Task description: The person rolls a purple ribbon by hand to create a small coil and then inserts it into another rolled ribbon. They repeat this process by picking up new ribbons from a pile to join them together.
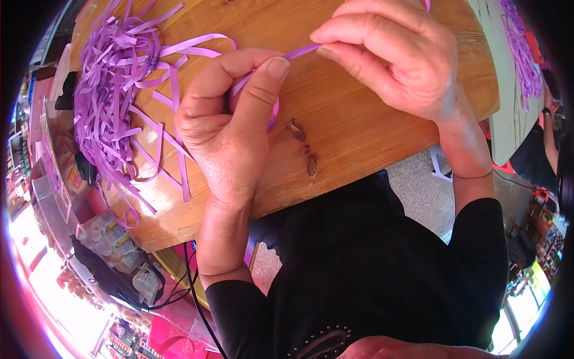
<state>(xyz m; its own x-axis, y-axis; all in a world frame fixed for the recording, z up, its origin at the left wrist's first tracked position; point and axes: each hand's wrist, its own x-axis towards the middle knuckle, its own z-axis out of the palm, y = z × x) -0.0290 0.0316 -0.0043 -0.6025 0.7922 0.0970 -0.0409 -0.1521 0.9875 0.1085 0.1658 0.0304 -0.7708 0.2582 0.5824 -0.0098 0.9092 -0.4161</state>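
A purple ribbon [302, 51] is stretched between my two hands above the wooden table. My left hand [230, 113] pinches it between thumb and index finger, and more of the ribbon loops below, partly hidden by that hand. Higher and to the right, my right hand [397, 57] grips the ribbon's other part at its fingertips. To the left of my left hand lies a big tangled pile of purple ribbons [110, 90], with loose strands trailing toward my wrist.
The wooden table [371, 134] has dark knots and a rounded edge near my body. A white table [508, 131] at the right bears another bunch of purple ribbons [521, 54]. Beside it shows another person's arm [551, 140]. A black cable [192, 287] hangs below the table at left.
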